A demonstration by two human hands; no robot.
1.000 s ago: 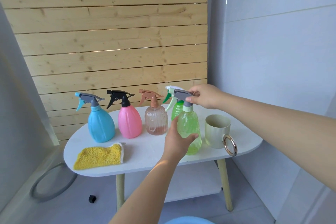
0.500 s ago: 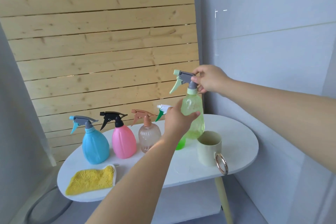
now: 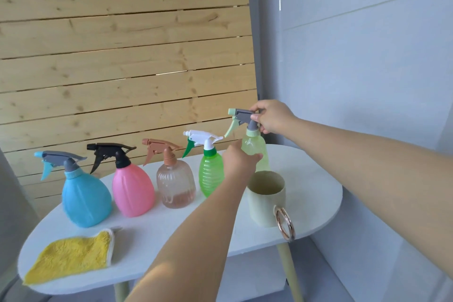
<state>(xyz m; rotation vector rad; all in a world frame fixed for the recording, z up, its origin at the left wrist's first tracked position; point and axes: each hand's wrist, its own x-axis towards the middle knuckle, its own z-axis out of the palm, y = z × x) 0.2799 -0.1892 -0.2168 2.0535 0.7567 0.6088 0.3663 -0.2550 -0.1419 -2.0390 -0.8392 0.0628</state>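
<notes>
On the table [image 3: 318, 193], the pale bottle [image 3: 255, 147] is upright just behind the mug [image 3: 266, 198], its base hidden, probably braced so its top can be unscrewed. Both arms reach forward: the left hand [image 3: 239, 159] wraps round its body to steady it, and the right hand [image 3: 272, 117] pinches the grey head [image 3: 242, 116] from the right.
</notes>
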